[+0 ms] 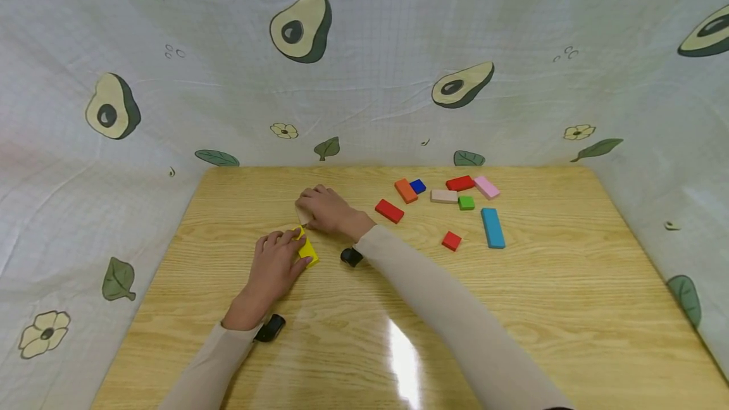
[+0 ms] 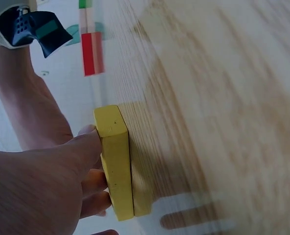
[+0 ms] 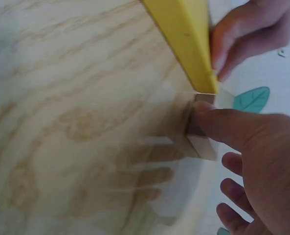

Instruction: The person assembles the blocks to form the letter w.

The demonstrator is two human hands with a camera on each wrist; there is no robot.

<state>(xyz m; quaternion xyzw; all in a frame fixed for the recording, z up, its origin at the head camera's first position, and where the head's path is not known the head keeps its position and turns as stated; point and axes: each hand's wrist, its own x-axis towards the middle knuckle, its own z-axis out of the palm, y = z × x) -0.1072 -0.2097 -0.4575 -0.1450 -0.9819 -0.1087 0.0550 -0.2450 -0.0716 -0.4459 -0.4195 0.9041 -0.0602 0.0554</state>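
A long yellow block (image 1: 308, 252) lies flat on the left part of the table. My left hand (image 1: 274, 266) holds it by its sides, the thumb at the near end and fingers over the far part. Just beyond its far end is a beige block (image 1: 304, 215), pinched by my right hand (image 1: 327, 209). In the right wrist view the right thumb presses on the beige block (image 3: 202, 146), whose end meets the corner of the yellow block (image 3: 186, 41). The right hand partly covers the beige block in the head view.
Right of the hands lie a red block (image 1: 390, 211), an orange block (image 1: 406, 190), a small blue cube (image 1: 418, 186), a pale block (image 1: 444, 196), a green block (image 1: 466, 203), a pink block (image 1: 486, 187) and a long blue block (image 1: 493, 228). A patterned cloth (image 1: 376, 106) hangs behind the table.
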